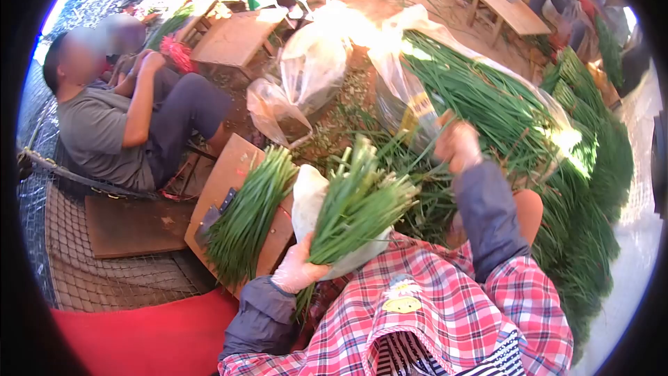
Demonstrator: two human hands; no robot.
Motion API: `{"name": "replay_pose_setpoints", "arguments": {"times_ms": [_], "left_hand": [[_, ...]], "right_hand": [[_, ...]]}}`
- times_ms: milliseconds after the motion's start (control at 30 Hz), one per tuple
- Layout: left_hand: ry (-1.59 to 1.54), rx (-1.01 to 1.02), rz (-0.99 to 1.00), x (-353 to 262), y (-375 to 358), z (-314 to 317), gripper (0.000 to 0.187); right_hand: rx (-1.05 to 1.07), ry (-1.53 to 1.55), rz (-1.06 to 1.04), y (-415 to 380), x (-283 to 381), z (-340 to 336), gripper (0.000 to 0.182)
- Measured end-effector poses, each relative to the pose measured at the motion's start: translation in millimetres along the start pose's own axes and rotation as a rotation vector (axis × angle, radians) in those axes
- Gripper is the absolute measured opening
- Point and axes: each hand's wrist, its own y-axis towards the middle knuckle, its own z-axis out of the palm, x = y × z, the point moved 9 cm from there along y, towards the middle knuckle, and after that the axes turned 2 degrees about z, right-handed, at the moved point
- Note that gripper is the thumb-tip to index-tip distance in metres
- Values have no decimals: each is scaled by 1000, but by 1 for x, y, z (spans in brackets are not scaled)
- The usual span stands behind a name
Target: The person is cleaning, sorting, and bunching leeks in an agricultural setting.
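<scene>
My left hand (300, 268), in a thin clear glove, is wrapped round a bunch of long green chives (358, 212) held over my lap, with the pale cut ends pointing up and away. A white cloth or sheet (308, 198) lies under the bunch. My right hand (458, 145) is raised above loose green leaves, its fingers curled closed and somewhat blurred; what is in them, if anything, I cannot make out. Another bunch of chives (252, 216) rests on a small wooden board (239, 160) left of my left hand, beside a dark-bladed knife (217, 214).
A big open plastic bag of chives (480, 90) lies ahead right, and a tall heap (584, 237) stands at my right. Clear plastic bags (313, 63) lie in front. A seated person (115, 115) works at left. Wooden stools (233, 36) stand farther off.
</scene>
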Motion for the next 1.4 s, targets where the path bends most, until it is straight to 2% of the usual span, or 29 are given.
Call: {"name": "replay_pose_setpoints", "arguments": {"times_ms": [33, 100, 133, 233, 300, 367, 400, 433, 500, 567, 600, 633, 700, 767, 833, 867, 900, 967, 1067, 1167, 1200, 1300, 1333, 1400], "left_hand": [[-89, -20, 11, -4, -3, 1, 64], [-95, -20, -22, 2, -5, -5, 64], [-72, -22, -28, 3, -9, -7, 64], [13, -47, -3, -6, -6, -13, 64], [107, -55, 20, -10, -4, -12, 64], [220, -56, 49, -8, -1, -7, 64], [278, -54, 66, -8, 1, -6, 63], [290, -58, 70, -10, 1, -6, 64], [312, -68, 76, -13, -1, -5, 65], [324, -65, 99, -20, -3, -3, 68], [344, -51, 93, -22, -6, -3, 69], [367, -40, 94, -24, -6, -4, 71], [509, -13, 68, -16, -2, -4, 73], [590, 20, 47, -13, 3, 1, 74], [623, 57, 22, -20, 5, 4, 75], [618, 66, 30, -26, 5, 7, 75], [610, 70, 38, -32, 4, 8, 74], [501, 73, 23, -30, 4, 9, 69], [232, 100, -46, -20, -1, 8, 61], [63, 124, -53, -28, 0, 13, 61], [42, 125, -37, -28, 1, 14, 62], [87, 171, -33, -38, 1, 19, 65], [121, 192, -37, -41, 1, 21, 66], [21, 211, -40, -41, -1, 25, 59]], "right_hand": [[-112, -24, -158, -7, 35, -10, 15], [-49, -49, -185, 0, 54, -22, 20], [-34, -311, -148, 10, 49, -30, 32], [301, -1396, 46, 6, -18, -12, 52], [333, -1759, -96, -11, -15, 18, 68], [521, -1446, -198, -27, -27, 56, 66], [698, -1268, -132, -43, -44, 80, 55], [691, -1284, -22, -54, -61, 91, 38], [549, -1204, -48, -41, -63, 82, 24], [308, -1003, -79, -1, -54, 40, 20], [168, -1042, -50, 13, -41, 16, 18], [165, -1360, 105, 17, -37, 3, 24], [372, -1412, -222, -7, -22, 34, 46], [433, -1568, -719, -55, 7, 98, 70], [649, -1700, -709, -76, -22, 125, 79], [756, -1586, -744, -78, -36, 125, 69], [796, -1580, -729, -71, -54, 119, 54], [847, -1013, -82, -46, -76, 101, 41], [704, -731, 251, -59, -78, 97, 48], [861, -736, 78, -69, -70, 100, 59], [824, -775, 42, -69, -67, 101, 59], [857, -978, 256, -68, -87, 93, 49], [834, -1031, 294, -68, -87, 91, 40], [878, -1122, 260, -68, -88, 89, 38]]}}
